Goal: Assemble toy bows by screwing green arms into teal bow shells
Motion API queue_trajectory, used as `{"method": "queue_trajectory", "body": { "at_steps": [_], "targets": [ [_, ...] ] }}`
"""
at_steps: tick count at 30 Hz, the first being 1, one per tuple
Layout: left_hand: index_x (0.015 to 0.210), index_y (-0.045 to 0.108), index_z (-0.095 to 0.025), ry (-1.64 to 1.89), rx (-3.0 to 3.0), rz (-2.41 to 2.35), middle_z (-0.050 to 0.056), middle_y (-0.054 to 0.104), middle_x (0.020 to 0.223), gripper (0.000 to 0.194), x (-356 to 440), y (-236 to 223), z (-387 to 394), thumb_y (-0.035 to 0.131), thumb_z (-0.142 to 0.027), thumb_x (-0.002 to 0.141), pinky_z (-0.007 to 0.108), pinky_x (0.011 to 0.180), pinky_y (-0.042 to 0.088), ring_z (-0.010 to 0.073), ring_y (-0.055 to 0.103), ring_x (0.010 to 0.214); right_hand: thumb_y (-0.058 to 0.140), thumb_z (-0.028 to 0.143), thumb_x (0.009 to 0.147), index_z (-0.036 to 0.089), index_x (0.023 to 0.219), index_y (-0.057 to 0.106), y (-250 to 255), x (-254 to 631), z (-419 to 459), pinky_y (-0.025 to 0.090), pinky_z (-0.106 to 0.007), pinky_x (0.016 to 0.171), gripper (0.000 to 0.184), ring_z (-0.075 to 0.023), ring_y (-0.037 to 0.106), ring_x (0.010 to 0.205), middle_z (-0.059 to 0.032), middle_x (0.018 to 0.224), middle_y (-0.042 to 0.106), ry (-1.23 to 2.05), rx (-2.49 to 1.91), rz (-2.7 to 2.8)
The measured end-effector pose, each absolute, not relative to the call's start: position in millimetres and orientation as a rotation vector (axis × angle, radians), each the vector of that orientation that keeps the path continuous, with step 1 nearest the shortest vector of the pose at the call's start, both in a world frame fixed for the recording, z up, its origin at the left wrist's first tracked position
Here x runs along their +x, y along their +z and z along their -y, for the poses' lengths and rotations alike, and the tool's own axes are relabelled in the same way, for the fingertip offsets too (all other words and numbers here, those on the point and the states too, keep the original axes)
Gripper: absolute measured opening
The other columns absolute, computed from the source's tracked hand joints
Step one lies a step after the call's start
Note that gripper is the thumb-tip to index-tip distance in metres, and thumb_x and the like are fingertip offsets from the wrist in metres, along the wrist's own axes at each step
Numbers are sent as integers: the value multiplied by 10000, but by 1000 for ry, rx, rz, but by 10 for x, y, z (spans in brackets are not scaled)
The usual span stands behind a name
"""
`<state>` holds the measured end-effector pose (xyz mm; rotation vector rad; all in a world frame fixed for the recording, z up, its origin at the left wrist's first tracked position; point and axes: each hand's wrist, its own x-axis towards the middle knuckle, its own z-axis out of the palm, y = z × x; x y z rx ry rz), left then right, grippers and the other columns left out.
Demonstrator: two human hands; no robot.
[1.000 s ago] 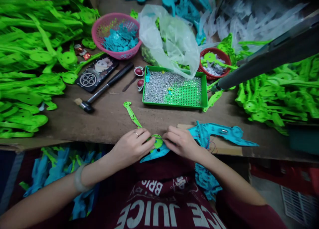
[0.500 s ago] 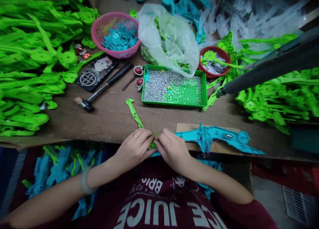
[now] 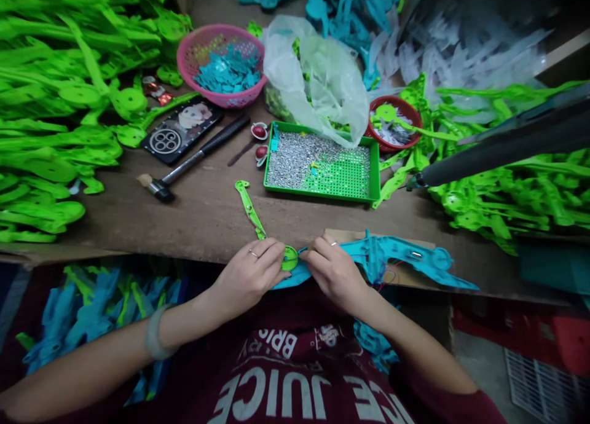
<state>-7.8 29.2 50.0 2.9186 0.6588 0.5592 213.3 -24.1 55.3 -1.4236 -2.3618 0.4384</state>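
Observation:
A long blue plastic half-shell (image 3: 405, 255) lies along the table's front edge, its hollow side with ribs and thin red wires facing up. At its left end sits a round green plastic piece (image 3: 289, 258). My left hand (image 3: 253, 267) grips this green piece and the blue end beneath it, with fingers curled and thumb below. My right hand (image 3: 334, 267) is just right of the green disc, over the half-shell, fingertips pinched together; what is between them is hidden. A slim green plastic arm (image 3: 250, 210) extends away from my left fingers; whether it joins the disc is hidden.
A green tray (image 3: 322, 196) of small metal pieces stands ahead, with a pink basket (image 3: 187, 61), a plastic bag (image 3: 318, 74) and a red basket (image 3: 394, 146) behind. A hammer (image 3: 198, 157) and a phone (image 3: 179, 129) lie left. Green parts (image 3: 50, 104) are heaped both sides; a dark tool (image 3: 483, 153) juts in from the right.
My right hand has moved a little right, away from my left fingers, uncovering the round green piece. My left hand keeps its grip. The view has shifted slightly.

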Motion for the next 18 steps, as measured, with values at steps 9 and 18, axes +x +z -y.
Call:
{"method": "queue_trajectory", "body": {
  "at_steps": [9,18],
  "targets": [
    [1088,657,-150,388,2882,-609,75,662,967,161,-34,554,-413,556,-152,963,431,924,501,245,612,992,355,147,1027,129,1029,655,478,2250,206,402,-324,675,301,-229,418,854,-110,899,536,267,-1355,2544],
    [1035,665,-136,248,3006,-449,96,667,1099,217,135,638,-422,507,-50,913,374,935,465,243,591,1041,404,144,1022,143,1161,629,681,2527,72,484,-310,735,264,-194,494,882,-98,971,542,621,-1302,2557]
  ]
}}
